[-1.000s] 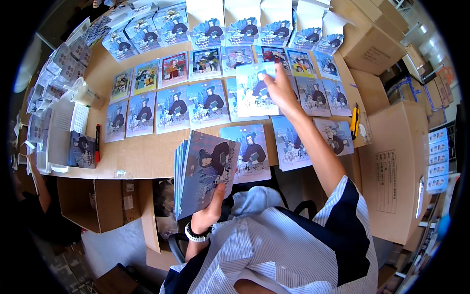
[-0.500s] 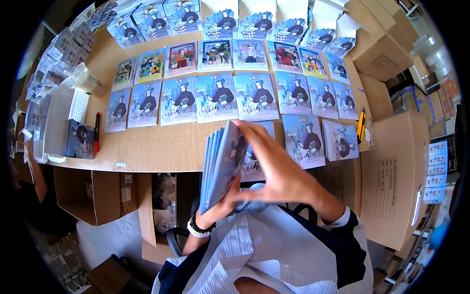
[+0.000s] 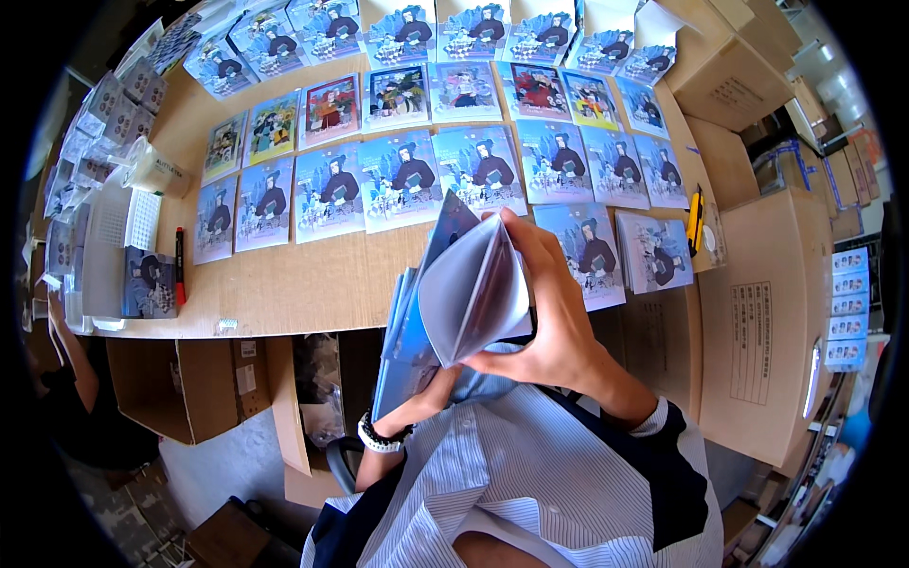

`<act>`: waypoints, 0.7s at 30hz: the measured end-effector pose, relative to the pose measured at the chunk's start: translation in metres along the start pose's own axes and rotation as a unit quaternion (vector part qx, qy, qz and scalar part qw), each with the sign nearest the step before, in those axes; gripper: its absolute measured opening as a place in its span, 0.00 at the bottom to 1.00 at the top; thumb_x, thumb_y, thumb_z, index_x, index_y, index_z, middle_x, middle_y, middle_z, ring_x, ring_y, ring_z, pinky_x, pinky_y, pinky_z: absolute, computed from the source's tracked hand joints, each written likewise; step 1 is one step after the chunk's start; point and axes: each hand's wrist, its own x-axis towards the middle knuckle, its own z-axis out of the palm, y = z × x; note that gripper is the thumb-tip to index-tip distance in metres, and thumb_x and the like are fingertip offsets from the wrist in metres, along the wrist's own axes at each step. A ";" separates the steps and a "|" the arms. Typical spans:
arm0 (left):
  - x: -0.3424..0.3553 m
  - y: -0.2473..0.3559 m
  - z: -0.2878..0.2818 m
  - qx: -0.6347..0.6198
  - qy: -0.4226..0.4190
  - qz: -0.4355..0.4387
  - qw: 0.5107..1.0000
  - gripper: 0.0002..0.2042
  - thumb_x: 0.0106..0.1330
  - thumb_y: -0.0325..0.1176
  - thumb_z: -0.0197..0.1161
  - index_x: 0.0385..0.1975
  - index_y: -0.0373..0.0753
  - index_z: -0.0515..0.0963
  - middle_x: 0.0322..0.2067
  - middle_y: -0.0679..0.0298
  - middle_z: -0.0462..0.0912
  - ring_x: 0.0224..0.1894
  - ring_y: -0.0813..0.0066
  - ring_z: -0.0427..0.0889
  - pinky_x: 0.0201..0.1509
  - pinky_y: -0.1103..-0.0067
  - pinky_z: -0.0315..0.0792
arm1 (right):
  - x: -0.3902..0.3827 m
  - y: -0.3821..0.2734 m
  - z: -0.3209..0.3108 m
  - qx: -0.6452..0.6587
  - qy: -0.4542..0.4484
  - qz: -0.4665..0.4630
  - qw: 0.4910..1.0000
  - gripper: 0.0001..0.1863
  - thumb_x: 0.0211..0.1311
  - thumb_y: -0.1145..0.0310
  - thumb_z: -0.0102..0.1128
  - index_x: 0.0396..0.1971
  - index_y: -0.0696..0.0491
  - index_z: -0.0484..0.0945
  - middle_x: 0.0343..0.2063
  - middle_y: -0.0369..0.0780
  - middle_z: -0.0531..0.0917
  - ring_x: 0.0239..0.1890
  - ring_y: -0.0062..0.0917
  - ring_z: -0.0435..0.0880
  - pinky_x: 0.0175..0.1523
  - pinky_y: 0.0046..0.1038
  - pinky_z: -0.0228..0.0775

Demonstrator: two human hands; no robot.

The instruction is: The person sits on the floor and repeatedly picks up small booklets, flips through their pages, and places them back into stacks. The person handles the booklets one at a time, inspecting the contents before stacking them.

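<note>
My left hand is closed round the lower part of a stack of blue illustrated packets, tilted over the table's near edge. On the stack's right side, one packet bulges open at its top, showing pale inner walls and a darker flat insert. My right hand grips this packet, fingers at its top corner and thumb at its bottom. Beyond my hands, a row of matching blue packets lies flat on the table, with a row of differently coloured picture cards behind it.
Upright blue boxes line the table's far side, some with raised flaps. At left stand a cup, a white basket and a marker. A yellow cutter lies right, beside cartons. Another person's arm shows far left.
The packet in my right hand has turned away from the stack and bulged open at its top. My right hand has closed onto its edge. The view has shifted slightly.
</note>
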 end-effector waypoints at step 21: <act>-0.008 -0.018 0.007 -0.038 0.073 0.018 0.996 0.13 0.66 0.25 0.63 0.50 0.33 0.80 0.40 0.57 0.86 0.42 0.68 0.84 0.47 0.72 0.77 | -0.002 -0.004 -0.009 0.015 0.042 -0.004 0.999 0.65 0.36 0.56 0.87 0.72 0.58 0.51 0.61 0.53 0.65 0.62 0.48 0.68 0.64 0.45 0.66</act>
